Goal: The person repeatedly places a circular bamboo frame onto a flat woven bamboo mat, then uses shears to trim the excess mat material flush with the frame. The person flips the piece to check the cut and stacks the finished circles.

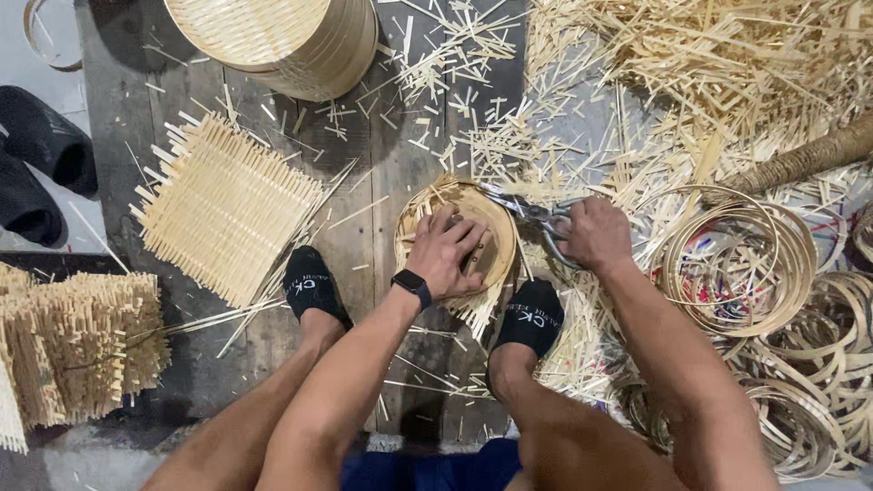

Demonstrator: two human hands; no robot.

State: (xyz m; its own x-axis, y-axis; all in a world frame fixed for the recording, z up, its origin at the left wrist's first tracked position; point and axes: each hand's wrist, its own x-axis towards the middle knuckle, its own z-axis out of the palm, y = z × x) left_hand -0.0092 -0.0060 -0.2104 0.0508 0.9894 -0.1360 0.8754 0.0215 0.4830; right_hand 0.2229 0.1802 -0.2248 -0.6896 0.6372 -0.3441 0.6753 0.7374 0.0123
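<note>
My left hand point(447, 251) presses flat on a small round woven bamboo piece point(498, 238) held in a hoop, on the floor between my feet. My right hand point(596, 235) is shut on metal scissors point(532, 212), whose blades point left at the piece's upper right rim. Trimmed bamboo ends stick out below the piece. A black watch sits on my left wrist.
A square woven bamboo mat point(223, 207) lies to the left, a stack of mats point(73, 350) at far left. A tall stack of round bamboo frames point(291, 41) stands at top. Bamboo hoops point(746, 255) pile at right. Offcuts litter the floor point(546, 100). Black shoes point(41, 159) lie at left.
</note>
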